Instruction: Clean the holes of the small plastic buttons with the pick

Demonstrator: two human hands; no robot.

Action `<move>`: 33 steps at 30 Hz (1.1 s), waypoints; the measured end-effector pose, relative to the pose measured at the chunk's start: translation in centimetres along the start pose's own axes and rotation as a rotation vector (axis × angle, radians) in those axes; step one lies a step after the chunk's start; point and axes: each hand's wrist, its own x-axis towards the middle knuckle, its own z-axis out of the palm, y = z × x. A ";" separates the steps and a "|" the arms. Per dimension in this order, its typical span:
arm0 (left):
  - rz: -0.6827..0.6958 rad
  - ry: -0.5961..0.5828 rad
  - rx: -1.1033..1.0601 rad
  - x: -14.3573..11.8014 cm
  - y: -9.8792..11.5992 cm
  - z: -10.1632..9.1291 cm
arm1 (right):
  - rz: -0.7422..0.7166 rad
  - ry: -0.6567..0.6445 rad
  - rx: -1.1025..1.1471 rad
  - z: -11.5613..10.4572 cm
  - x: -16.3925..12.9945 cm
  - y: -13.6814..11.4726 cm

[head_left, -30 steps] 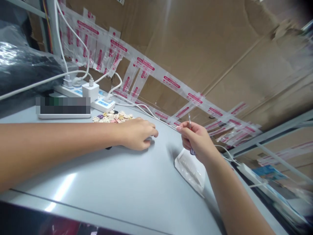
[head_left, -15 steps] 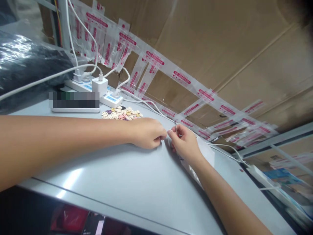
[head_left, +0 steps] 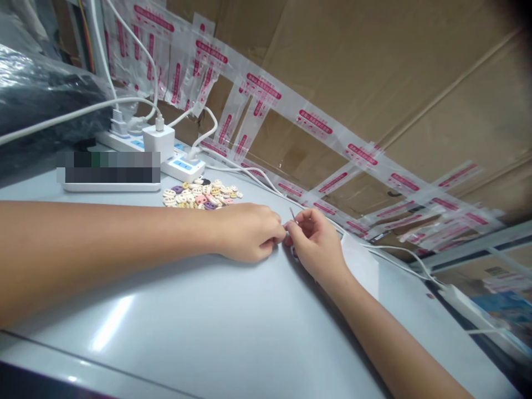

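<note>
- Even, fairly bright indoor light from above; colours look slightly washed.
- The glossy surface (head_left: 216,332) shows a pale streak of glare at lower left, with soft shadows under both forearms.
- The plastic bag (head_left: 41,94) at left glints.
- Wide lens bends straight lines and tilts the scene.
- The right edge and upper right corner are blurred and dark.
- The hands are moderately sharp.

Pastel multicoloured beads (head_left: 202,195), white power strip (head_left: 166,160), grey table (head_left: 216,310), red-printed clear tape (head_left: 316,122)

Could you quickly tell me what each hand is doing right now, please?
Left hand: closed, contents hidden.
Right hand: closed on a thin pin.
</note>
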 end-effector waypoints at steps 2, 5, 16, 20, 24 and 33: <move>0.001 -0.002 0.001 0.0 0.0 0.0 | 0.015 -0.014 0.021 0.1 0.0 -0.1; 0.006 0.002 0.014 0.1 0.0 0.1 | 0.004 -0.045 -0.002 0.1 0.2 -0.2; 0.006 0.022 0.001 0.1 -0.2 0.5 | -0.126 -0.104 -0.247 0.6 0.2 -0.4; 0.020 0.037 0.002 0.1 -0.1 0.3 | -0.153 -0.033 -0.203 -0.2 0.3 -1.9; 0.017 0.013 0.011 0.0 0.1 -0.1 | -0.133 0.064 -0.308 -5.5 0.9 -3.9; 0.039 0.015 0.014 -0.3 0.1 -0.1 | 0.014 -0.504 -0.897 -9.2 -5.6 -2.3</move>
